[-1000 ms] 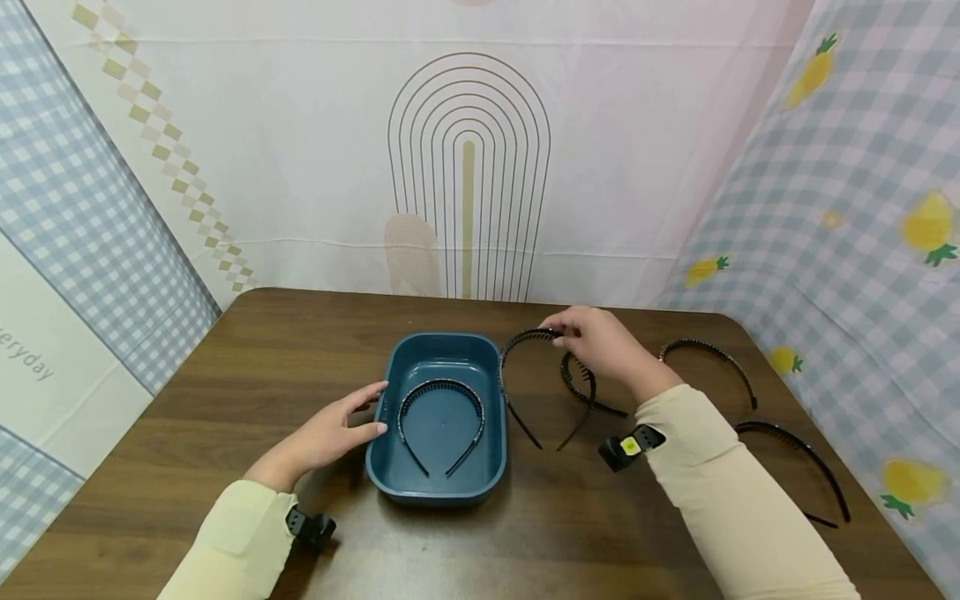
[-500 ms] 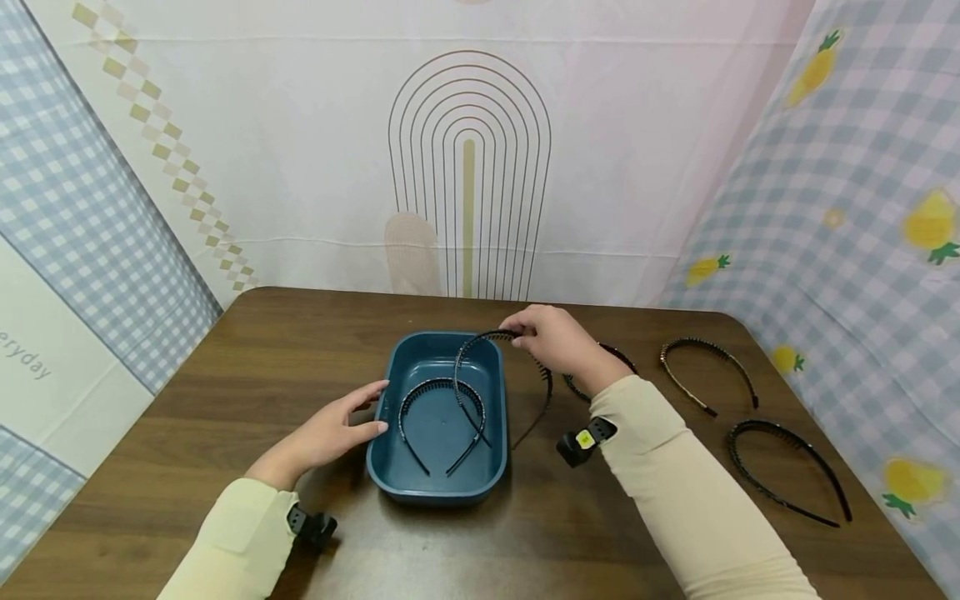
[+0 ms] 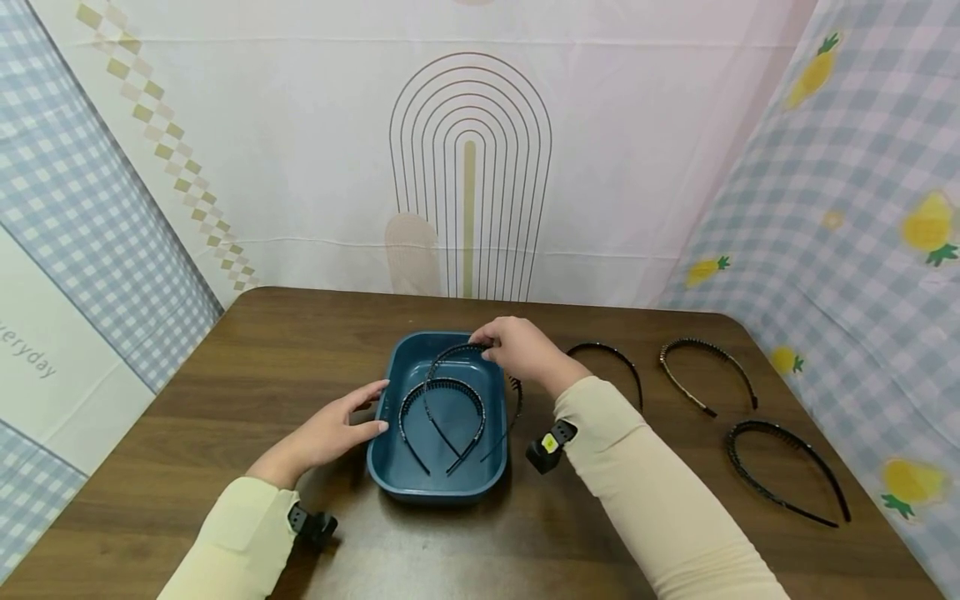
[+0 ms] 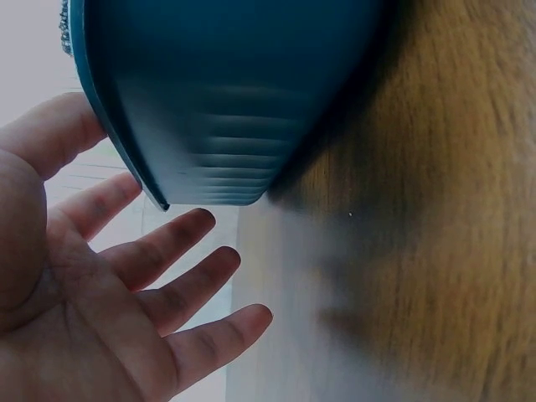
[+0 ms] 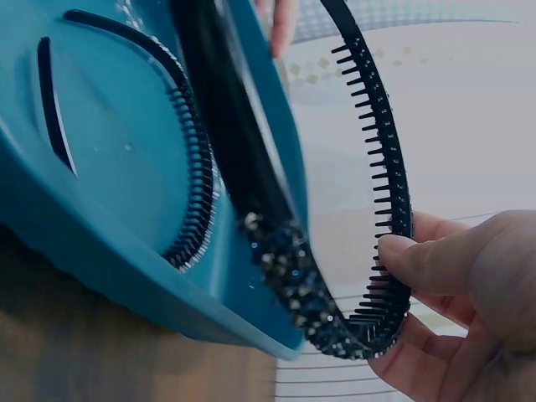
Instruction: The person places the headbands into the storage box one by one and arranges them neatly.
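Note:
My right hand (image 3: 517, 348) pinches a black toothed headband (image 5: 392, 184) by the top of its arch, thumb against the teeth, above the blue tray (image 3: 437, 492). Sparkling stones cover part of this headband in the right wrist view. Its two ends hang down over the tray. Another black headband (image 3: 405, 408) lies inside the tray, teeth along its inner curve. At the tray's left rim rests my left hand (image 3: 330, 433), its fingers spread and fairly straight. The left wrist view shows the fingertips (image 4: 201, 219) close to the tray's outer wall.
On the brown wooden table (image 3: 315, 333) to the right lie three more headbands: a black one (image 3: 611, 348) partly behind my right forearm, a brownish one (image 3: 678, 383) and a black one (image 3: 787, 500) near the right edge. A patterned cloth (image 3: 322, 167) hangs behind the table.
My right hand has carried the headband leftward from beside the tray to over it, and lower at the end. My left hand has stayed at the rim.

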Action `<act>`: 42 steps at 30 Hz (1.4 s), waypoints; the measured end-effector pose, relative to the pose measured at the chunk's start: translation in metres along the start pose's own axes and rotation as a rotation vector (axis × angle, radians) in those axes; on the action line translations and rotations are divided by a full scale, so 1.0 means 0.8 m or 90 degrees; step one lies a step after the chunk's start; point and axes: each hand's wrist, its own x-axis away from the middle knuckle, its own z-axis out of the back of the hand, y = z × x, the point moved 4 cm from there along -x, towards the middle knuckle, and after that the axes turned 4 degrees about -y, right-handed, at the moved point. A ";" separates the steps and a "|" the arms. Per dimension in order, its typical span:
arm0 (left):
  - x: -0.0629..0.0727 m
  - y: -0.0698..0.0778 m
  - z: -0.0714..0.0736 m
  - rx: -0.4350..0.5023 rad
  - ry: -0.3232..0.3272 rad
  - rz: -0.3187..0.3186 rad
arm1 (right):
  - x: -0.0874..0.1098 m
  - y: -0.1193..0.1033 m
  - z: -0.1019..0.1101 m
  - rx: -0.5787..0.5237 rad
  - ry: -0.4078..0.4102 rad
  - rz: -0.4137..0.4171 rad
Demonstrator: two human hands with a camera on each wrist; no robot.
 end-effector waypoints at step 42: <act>0.001 0.004 0.000 -0.009 0.002 -0.015 | -0.030 -0.011 -0.062 -0.015 -0.089 -0.005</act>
